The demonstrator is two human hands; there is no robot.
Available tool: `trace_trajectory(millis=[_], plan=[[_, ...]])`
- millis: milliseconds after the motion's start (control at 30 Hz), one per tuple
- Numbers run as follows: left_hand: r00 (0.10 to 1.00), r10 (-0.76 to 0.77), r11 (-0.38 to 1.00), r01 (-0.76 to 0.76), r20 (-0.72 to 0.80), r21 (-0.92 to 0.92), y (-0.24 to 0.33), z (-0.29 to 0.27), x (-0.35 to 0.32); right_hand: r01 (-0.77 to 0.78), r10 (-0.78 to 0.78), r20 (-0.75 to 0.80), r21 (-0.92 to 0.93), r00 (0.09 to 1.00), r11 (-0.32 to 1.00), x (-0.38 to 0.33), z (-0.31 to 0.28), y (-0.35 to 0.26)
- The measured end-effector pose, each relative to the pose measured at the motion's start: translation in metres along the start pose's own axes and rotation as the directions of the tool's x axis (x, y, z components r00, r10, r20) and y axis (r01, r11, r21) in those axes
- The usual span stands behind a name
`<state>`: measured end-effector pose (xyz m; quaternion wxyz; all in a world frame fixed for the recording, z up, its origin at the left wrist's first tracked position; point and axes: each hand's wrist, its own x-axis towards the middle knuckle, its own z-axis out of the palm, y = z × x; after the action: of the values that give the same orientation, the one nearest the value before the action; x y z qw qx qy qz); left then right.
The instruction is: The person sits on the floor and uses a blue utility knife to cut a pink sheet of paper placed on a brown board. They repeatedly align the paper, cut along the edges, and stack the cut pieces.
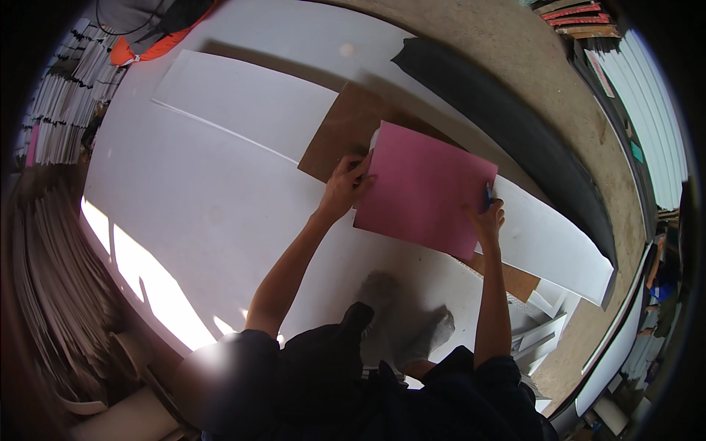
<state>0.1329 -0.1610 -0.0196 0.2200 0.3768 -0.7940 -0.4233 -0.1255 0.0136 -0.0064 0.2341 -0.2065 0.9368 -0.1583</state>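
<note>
A flat pink sheet (426, 187) is held between my hands, tilted a little, above a brown board (334, 136). My left hand (347, 185) is closed on the sheet's left edge, its thumb on the pink face. A sliver of something white (375, 138) shows behind that edge. At the sheet's right side, my right hand (487, 220) is closed around a slim blue pen-like tool (488, 194), its fingers against the sheet's edge. The tool's exact kind is too small to tell. Under the brown board lies a long white panel (243, 95).
A large white surface (198, 184) spreads beneath everything, with sunlight at its left. Along the far right lies a long dark roll (500, 125). Stacked sheets (62, 272) stand at the left; white offcuts (540, 338) lie at the lower right. An orange-and-grey bundle (158, 44) sits far left.
</note>
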Motion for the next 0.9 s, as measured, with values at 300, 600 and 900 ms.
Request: trace_trajectory(millis=[300, 600, 900], plan=[[0.992, -0.105, 0.962, 0.085, -0.063, -0.258, -0.004, 0.003, -0.005, 0.027, -0.027, -0.020, 0.011, 0.999, 1.000, -0.004, 0.001, -0.004], [1.000, -0.025, 0.970, 0.026, 0.005, -0.241, -0.011, 0.002, -0.010, -0.002, 0.003, -0.026, 0.037, 1.000, 0.999, -0.006, 0.003, -0.005], [0.997, -0.054, 0.987, 0.046, -0.051, -0.151, -0.009, 0.008, -0.013, 0.012, -0.012, -0.026, 0.002, 1.000, 1.000, -0.005, 0.004, -0.004]])
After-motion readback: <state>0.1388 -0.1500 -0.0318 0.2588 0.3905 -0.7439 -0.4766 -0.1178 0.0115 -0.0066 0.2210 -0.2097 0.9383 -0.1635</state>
